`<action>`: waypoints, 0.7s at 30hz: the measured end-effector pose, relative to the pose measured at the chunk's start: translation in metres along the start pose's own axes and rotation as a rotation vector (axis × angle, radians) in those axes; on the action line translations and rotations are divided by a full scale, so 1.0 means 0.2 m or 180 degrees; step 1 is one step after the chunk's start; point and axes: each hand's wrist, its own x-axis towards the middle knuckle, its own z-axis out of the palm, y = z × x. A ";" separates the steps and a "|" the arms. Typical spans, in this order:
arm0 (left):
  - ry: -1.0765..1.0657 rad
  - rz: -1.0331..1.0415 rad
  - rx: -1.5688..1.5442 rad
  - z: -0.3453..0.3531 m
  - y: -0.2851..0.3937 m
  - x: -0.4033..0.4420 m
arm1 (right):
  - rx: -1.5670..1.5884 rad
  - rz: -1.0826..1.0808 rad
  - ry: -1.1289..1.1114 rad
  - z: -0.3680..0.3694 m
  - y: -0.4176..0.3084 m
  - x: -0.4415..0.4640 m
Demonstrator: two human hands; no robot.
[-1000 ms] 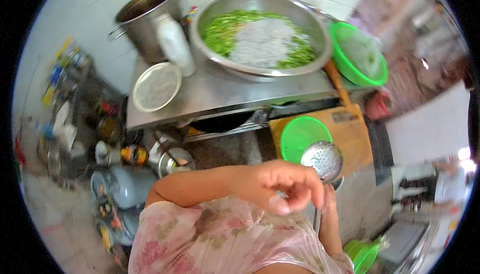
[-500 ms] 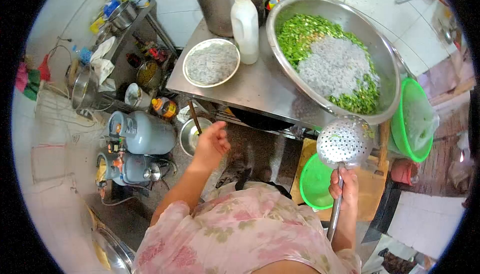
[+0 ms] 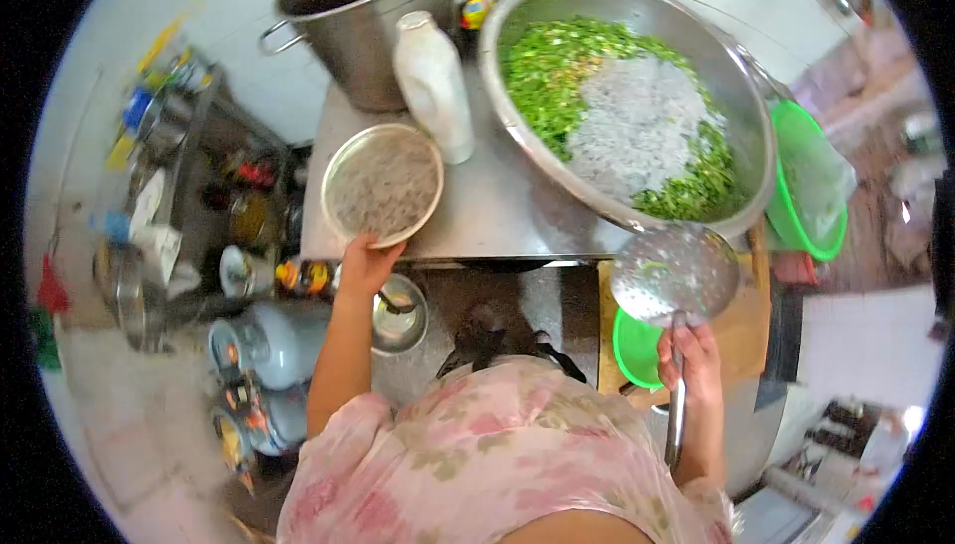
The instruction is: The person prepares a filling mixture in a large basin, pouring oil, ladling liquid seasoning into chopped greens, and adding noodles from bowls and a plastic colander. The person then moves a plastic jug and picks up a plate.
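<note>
My left hand grips the near rim of a round pale-rimmed bowl at the left of the steel table. Greyish chopped food fills the bowl. My right hand is closed around the handle of a metal skimmer, its perforated head up beside the near rim of a large steel basin. Inside the basin lie chopped greens with a heap of translucent grey-white pieces on top.
A white plastic jug and a tall steel pot stand behind the bowl on the table. Green baskets are at the right. Gas cylinders and a small metal bowl sit on the floor at left.
My left hand has moved forward from mid-air to the bowl's near rim and taken hold of it. The skimmer stays in my right hand. The camera view has shifted.
</note>
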 end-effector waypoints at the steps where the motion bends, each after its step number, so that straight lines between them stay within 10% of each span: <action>1: 0.0023 0.0127 0.0527 0.02 0.01 -0.01 | -0.0071 0.0077 0.0077 0.06 -0.02 0.01; 5: 0.0075 -0.0095 0.0390 -0.36 -0.01 0.21 | -0.0573 -0.0063 0.0051 0.28 -0.09 0.07; 13: -0.0148 -0.0361 0.1128 0.24 0.37 -0.51 | -0.2742 -0.1740 -0.0091 0.46 -0.39 0.20; 21: -0.1196 0.0125 0.2036 0.90 0.37 -0.35 | -0.5163 -0.3787 -0.0702 0.76 -0.88 0.19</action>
